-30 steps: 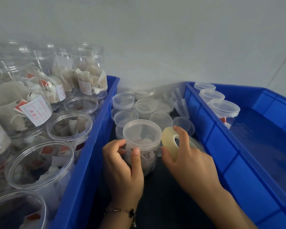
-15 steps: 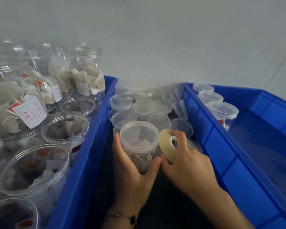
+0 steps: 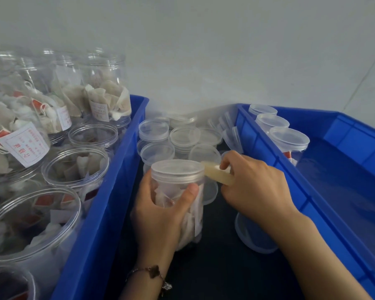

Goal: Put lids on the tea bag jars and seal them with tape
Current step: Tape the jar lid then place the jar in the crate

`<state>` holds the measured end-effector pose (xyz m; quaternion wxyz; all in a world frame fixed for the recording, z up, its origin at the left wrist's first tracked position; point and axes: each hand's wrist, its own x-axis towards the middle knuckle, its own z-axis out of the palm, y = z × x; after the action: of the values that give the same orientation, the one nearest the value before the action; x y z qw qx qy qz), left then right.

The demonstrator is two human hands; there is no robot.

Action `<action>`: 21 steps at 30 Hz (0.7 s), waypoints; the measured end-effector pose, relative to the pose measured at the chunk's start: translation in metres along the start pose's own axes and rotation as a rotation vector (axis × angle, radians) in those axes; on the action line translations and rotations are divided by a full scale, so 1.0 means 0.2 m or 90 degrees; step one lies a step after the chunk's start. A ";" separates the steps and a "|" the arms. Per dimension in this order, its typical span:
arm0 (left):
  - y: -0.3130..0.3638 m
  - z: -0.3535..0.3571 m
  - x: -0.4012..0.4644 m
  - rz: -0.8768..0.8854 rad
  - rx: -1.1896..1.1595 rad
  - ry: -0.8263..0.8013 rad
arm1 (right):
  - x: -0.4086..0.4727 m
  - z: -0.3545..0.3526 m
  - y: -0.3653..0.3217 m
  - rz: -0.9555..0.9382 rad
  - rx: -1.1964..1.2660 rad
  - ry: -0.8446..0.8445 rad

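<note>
The left hand [image 3: 160, 215] grips a clear jar [image 3: 179, 202] of tea bags, fingers curled round its far side and the thumb [image 3: 187, 194] pressed across the near wall just under the lid [image 3: 177, 171], which already sits on the jar. The jar stands upright on a dark surface [image 3: 214, 267] between two blue bins. The right hand [image 3: 256, 185] holds a yellowish roll of tape [image 3: 217, 174], one finger hooked through its hole from above and the other fingers curled beneath it; the roll's edge touches the rim of the lid on the side away from the left thumb. Just beyond the fingertips of both hands lies a heap of loose lids [image 3: 182, 137], some stacked, some leaning against the right bin. One more lid [image 3: 253, 237] lies partly under the right wrist. Past the left hand's knuckles, the left bin [image 3: 108, 202] holds many open jars [image 3: 74, 167] filled with tea bags and red-and-white labels. Beyond the right hand's knuckles, the right bin [image 3: 301, 202] holds three jars with lids on [image 3: 288, 137], standing in a row along its near wall. A bracelet [image 3: 152, 276] circles the left wrist.
</note>
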<state>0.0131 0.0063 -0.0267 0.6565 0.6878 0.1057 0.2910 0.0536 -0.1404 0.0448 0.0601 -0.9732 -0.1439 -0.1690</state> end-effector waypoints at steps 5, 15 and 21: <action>0.02 -0.01 0.00 -0.072 -0.070 -0.073 | 0.08 0.02 0.01 -0.020 -0.030 -0.002; 0.05 -0.02 0.00 -0.157 -0.217 -0.181 | 0.11 0.07 0.02 -0.048 -0.048 0.016; 0.02 -0.02 0.01 -0.193 -0.252 -0.227 | 0.12 0.05 0.02 -0.068 -0.052 0.039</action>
<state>0.0107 0.0096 -0.0218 0.8219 0.5632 0.0314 0.0793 0.0799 -0.1363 0.0436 0.0158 -0.9601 -0.1871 -0.2070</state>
